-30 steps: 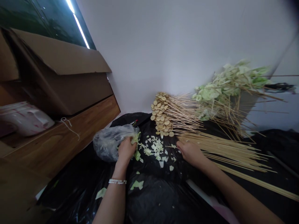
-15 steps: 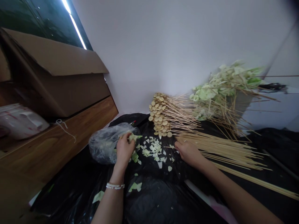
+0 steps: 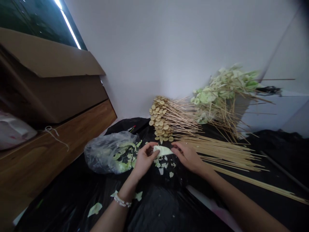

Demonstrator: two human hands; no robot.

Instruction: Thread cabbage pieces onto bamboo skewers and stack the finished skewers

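My left hand (image 3: pixel 145 158) pinches a pale green cabbage leaf (image 3: pixel 164 150) between thumb and fingers, above the black plastic sheet (image 3: pixel 154 206). At the leaf's right end is my right hand (image 3: pixel 188 157), its fingers closed around a thin bamboo skewer that is mostly hidden by the hand and leaf. Small cabbage scraps (image 3: pixel 161 165) lie under and in front of the hands. To the left, a clear plastic bag (image 3: pixel 98 153) lies with its mouth towards me, cabbage pieces (image 3: pixel 125 158) spilling from it. Loose bamboo skewers (image 3: pixel 229 153) are spread out beside my right hand.
Skewered round slices (image 3: pixel 160 119), perhaps potato, are stacked near the wall (image 3: pixel 145 48). Behind them to the right, skewered cabbage (image 3: pixel 224 87) is heaped up. A cardboard box (image 3: pixel 55 87) stands on a wooden ledge (image 3: pixel 79 129) at left, near a white string (image 3: pixel 56 138).
My left hand has moved right, away from the bag, bringing the cabbage leaf to my right hand. The skewer tip that showed at my right fingers is now hidden. The view has shifted slightly right.
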